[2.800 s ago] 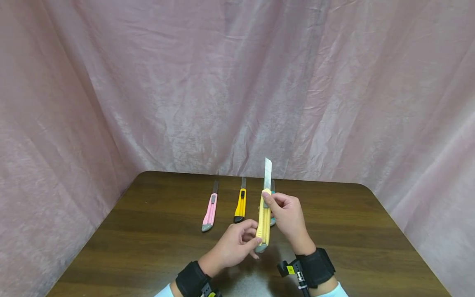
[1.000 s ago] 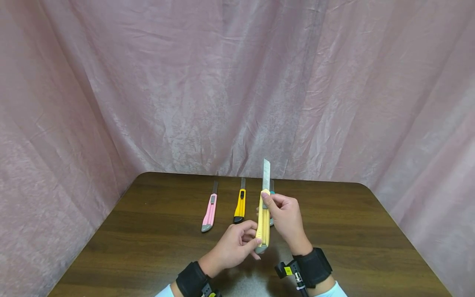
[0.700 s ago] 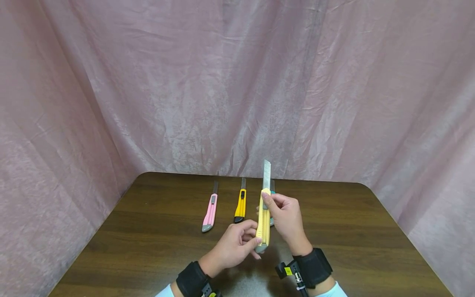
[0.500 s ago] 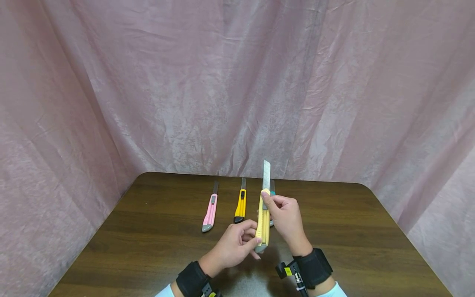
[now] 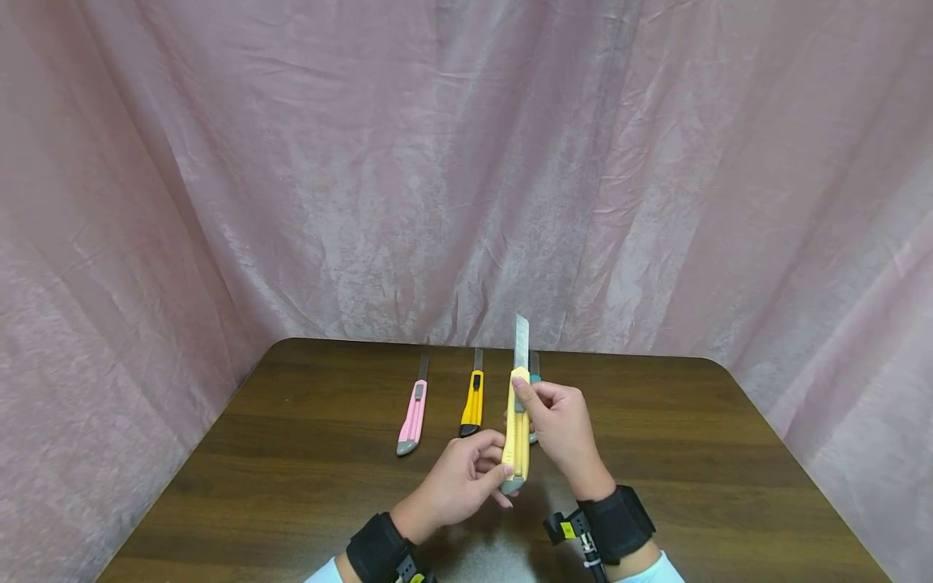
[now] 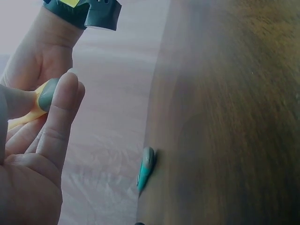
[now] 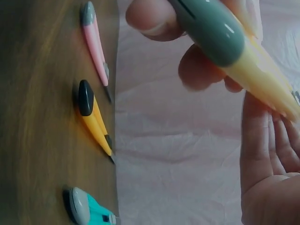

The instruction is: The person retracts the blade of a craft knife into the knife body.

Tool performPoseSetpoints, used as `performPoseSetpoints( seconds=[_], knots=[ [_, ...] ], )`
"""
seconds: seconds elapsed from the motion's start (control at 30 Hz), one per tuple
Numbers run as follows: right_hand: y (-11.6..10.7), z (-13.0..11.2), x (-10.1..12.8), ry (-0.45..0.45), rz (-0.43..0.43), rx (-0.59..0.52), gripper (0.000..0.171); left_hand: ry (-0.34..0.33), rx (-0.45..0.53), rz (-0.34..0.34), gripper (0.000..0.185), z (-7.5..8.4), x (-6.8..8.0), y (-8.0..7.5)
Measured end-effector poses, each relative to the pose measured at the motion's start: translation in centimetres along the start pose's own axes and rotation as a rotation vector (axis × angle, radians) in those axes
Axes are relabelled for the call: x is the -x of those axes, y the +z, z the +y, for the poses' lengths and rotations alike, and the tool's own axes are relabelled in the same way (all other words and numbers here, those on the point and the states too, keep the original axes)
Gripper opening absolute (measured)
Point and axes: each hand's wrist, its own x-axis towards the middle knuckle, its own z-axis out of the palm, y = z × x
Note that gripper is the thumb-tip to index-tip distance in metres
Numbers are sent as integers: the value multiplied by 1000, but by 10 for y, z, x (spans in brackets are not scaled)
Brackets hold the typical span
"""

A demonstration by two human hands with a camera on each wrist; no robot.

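We see the teal knife (image 5: pixel 535 377) mostly hidden behind the right hand (image 5: pixel 561 425) and the yellow knife (image 5: pixel 518 429).

There are four box cutters: one pale yellow (image 5: pixel 517 433), one pink (image 5: pixel 411 419), one orange (image 5: pixel 472 402) and one teal (image 7: pixel 89 210). There are two hands and one counter (image 5: pixel 692 453).

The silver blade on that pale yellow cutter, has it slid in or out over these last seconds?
Yes. The blade has slid slightly in: its tip sits a little lower against the curtain than before.
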Motion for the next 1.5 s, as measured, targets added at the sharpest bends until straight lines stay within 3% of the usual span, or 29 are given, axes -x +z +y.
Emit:
performPoseSetpoints(
  seconds=[0.27, 0.63, 0.83, 1.13, 1.37, 1.5],
  knots=[
    [0, 0, 0, -17, -25, 9, 45, -2, -1, 4, 28, 0, 0, 1],
    [-2, -1, 0, -24, -34, -7, 38, 8, 5, 15, 29, 1, 0, 0],
    [-4, 0, -1, -48, -72, 17, 33, 3, 3, 19, 29, 2, 0, 0],
    [-4, 1, -1, -79, -141, -47, 33, 2, -1, 24, 30, 2, -1, 0],
    [-2, -1, -1, -24, -59, 18, 35, -5, -12, 35, 31, 0, -1, -2],
    [-1, -1, 0, -42, -36, 38, 33, -19, -9, 39, 31, 1, -1, -3]
  ],
)
